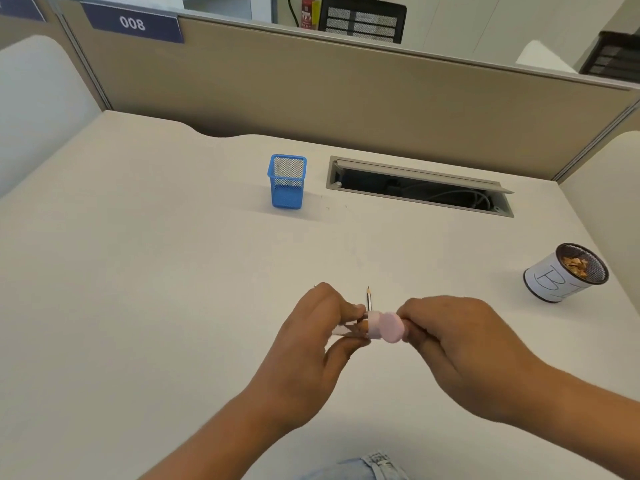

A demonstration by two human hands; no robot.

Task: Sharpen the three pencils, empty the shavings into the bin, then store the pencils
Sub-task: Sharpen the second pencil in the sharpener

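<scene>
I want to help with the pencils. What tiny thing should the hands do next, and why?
Probably twist the pencil a little more inside the pink round sharpener. The right hand pinches the sharpener and the left hand holds something at its other end, likely a pencil, mostly hidden. The blue mesh pencil cup is still empty, so storing likely comes later.

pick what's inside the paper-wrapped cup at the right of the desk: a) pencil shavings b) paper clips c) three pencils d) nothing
a: the paper-wrapped cup at the right of the desk shows a small heap of brownish curled shavings through its open top, with no pencils standing in it.
</scene>
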